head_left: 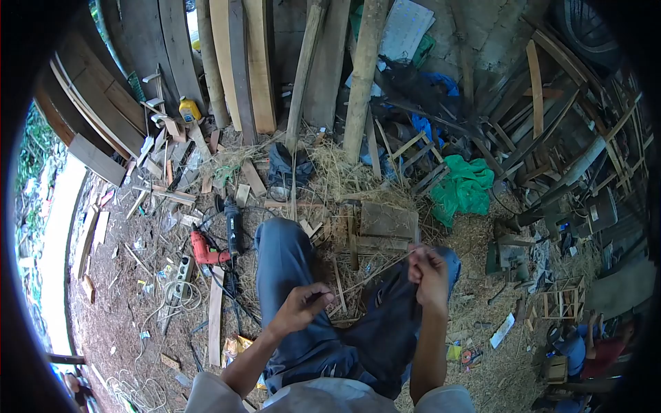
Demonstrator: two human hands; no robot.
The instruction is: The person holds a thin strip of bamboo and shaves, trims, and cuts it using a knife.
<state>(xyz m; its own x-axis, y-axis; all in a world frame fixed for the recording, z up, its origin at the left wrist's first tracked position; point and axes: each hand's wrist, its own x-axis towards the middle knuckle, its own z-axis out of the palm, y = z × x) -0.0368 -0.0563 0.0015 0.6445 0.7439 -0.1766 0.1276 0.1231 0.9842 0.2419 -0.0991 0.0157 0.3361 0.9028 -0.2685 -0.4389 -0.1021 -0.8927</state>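
Observation:
My left hand [305, 307] hovers over my left thigh, its fingers curled with the thumb pressed against them. Above my right knee, my right hand [428, 270] is closed in a pinch, with a small pale tip showing at the fingers. A thin pale strip [375, 274] runs from near my right hand down towards the left one; whether either hand grips it I cannot tell. Between my knees lie a wooden block [389, 219] and a hammer-like tool [352, 237] with an upright wooden handle. Neither hand touches them.
Left of my knee lie a red power drill [204, 249], a dark angle grinder [233, 226] and a power strip [182, 270] with loose cables. Planks [258, 76] lean ahead. A green plastic bag [463, 187] sits right of straw. Another person [602, 351] is at lower right.

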